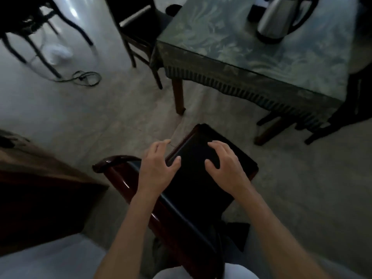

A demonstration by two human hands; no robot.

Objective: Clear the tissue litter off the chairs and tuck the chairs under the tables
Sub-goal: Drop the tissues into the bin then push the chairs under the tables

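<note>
A dark wooden chair (199,184) with a black seat stands in front of me, out on the floor a short way from the table (261,57) with the green patterned cloth. My left hand (159,166) hovers over the seat's left edge, fingers spread and loosely curled, holding nothing. Over the middle of the seat is my right hand (223,164), its fingers bent and its fingertips on or just above the cushion. I see no tissue on this seat. A white crumpled tissue (60,54) lies on the floor at the far left.
A steel kettle (279,19) stands on the table. A second dark chair (141,33) sits at the table's left side, another (350,109) at its right. Black curved chair legs (30,37) and a coiled cable (86,77) are at upper left. A brown table (40,178) edges in at left.
</note>
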